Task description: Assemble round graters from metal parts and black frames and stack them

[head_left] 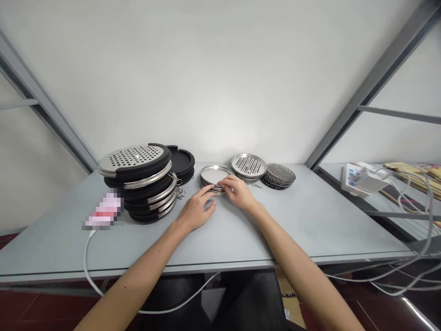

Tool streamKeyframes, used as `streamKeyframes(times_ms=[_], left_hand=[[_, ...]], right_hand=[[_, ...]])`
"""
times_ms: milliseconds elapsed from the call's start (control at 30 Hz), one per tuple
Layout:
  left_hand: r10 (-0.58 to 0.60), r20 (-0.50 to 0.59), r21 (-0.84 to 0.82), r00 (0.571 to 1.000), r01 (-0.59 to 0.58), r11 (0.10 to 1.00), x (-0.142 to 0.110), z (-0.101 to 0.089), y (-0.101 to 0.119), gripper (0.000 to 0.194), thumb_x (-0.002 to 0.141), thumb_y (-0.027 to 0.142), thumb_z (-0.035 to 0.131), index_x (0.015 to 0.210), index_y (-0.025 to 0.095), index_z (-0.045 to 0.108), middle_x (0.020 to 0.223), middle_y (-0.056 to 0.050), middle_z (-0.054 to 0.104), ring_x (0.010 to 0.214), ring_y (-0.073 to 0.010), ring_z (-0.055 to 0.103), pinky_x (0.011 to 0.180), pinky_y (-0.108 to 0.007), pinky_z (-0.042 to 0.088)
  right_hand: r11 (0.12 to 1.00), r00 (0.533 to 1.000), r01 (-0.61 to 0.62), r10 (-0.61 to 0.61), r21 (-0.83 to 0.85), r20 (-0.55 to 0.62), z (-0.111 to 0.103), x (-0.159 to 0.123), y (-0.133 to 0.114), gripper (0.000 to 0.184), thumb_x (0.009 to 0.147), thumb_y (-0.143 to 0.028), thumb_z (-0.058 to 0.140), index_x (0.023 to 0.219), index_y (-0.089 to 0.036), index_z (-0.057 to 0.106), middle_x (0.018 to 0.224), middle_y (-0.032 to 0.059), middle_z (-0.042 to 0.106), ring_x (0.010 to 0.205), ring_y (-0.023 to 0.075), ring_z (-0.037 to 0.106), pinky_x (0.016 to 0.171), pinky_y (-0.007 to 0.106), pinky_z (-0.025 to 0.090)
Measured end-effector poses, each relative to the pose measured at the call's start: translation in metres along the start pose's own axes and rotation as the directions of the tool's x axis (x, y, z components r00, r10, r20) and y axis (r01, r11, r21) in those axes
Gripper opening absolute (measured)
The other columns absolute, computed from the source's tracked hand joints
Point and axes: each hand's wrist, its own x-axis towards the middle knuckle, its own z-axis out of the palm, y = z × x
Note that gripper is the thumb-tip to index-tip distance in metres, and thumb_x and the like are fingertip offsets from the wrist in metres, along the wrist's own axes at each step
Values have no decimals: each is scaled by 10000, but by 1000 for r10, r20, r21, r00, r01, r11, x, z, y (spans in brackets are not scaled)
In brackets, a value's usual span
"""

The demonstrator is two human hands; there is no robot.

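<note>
Left grip (pixel 195 210) and right grip (pixel 240 194) touch stacked plates (pixel 214 174) just beyond them.

The left hand (pixel 195 210) and right hand (pixel 240 193) nearly meet, fingers (pixel 205 190) bent.

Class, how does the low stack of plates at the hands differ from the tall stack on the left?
Height: the tall stack rises well above the low stack. Top: the low stack looks plain, while the tall stack shows rows of holes. Colour: the low stack looks silver; the tall stack mixes black and silver. Shared: both are round and stand on the table.
</note>
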Motion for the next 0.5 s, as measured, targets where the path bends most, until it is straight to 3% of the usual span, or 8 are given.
streamKeyframes(times_ms=[500], left_hand=[[29, 30, 137, 999, -33, 990, 0, 0, -2, 245, 864, 164, 544, 1091, 153, 636, 1391, -122, 505, 1204, -272, 551, 1036, -433, 473]], right_hand=[[987, 996, -76, 83, 142, -44, 4, 2, -3, 252, 871, -98, 473, 928, -180, 704, 903, 78, 698, 841, 193, 645, 777, 339, 513]])
